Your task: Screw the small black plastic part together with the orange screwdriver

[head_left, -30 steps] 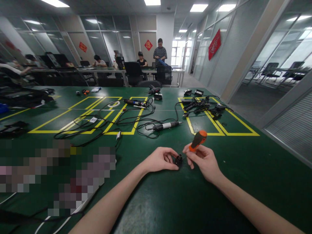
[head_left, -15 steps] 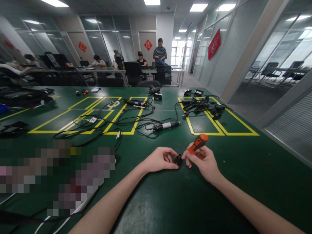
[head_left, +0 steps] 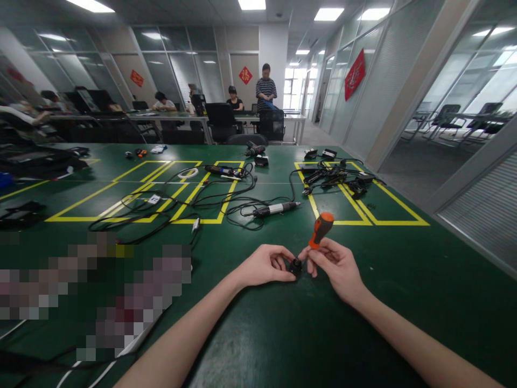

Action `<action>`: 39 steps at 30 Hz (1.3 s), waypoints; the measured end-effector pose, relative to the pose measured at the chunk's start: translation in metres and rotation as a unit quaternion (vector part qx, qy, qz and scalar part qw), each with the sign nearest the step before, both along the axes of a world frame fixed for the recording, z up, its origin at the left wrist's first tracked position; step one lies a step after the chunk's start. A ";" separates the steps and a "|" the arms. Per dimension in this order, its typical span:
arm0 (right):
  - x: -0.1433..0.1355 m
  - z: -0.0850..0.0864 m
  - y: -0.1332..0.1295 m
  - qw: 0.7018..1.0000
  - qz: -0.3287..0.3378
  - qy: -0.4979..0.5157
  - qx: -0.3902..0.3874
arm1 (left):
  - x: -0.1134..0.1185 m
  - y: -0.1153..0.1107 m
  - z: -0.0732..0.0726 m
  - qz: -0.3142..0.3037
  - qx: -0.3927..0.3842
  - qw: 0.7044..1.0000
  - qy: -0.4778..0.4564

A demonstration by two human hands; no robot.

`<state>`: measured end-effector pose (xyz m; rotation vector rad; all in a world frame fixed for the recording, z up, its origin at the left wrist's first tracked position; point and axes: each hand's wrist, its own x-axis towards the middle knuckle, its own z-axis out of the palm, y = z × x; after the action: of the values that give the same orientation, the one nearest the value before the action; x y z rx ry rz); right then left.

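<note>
My left hand [head_left: 266, 265] pinches a small black part [head_left: 296, 266] that rests on the green table [head_left: 258, 334]. Just right of it, my right hand [head_left: 337, 267] grips an orange and grey screwdriver [head_left: 322, 229] near the lower end of its handle. The handle points up and leans slightly right. Its shaft and tip cannot be made out among the fingers. My right fingertips are close beside the black part.
Beyond my hands lies a grey and black electric screwdriver [head_left: 277, 209] with looping cables. Black tools and cords [head_left: 335, 175] are heaped at the back right. A power drill [head_left: 255, 149] is near the far edge. People sit and stand behind.
The screwdriver handle has swung left and more upright in my right hand. My left hand has barely moved and still pinches the black part.
</note>
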<state>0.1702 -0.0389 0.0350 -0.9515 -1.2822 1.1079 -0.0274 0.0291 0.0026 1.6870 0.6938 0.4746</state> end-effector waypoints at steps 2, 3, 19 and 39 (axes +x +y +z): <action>0.000 -0.001 -0.001 1.000 0.004 0.003 0.007 | 0.000 0.000 0.000 0.000 -0.001 1.000 -0.002; 0.000 -0.001 -0.001 1.000 0.006 0.006 0.008 | 0.000 0.000 0.000 0.000 -0.002 1.000 -0.004; 0.000 -0.003 0.001 1.000 0.018 -0.003 0.014 | 0.000 0.000 -0.002 0.001 -0.005 1.000 -0.005; 0.001 -0.006 0.000 1.000 0.003 0.013 0.013 | 0.001 -0.001 -0.001 0.006 -0.009 1.000 -0.006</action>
<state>0.1709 -0.0386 0.0295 -0.9115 -1.2752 1.1023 -0.0268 0.0280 0.0018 1.6636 0.6974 0.4847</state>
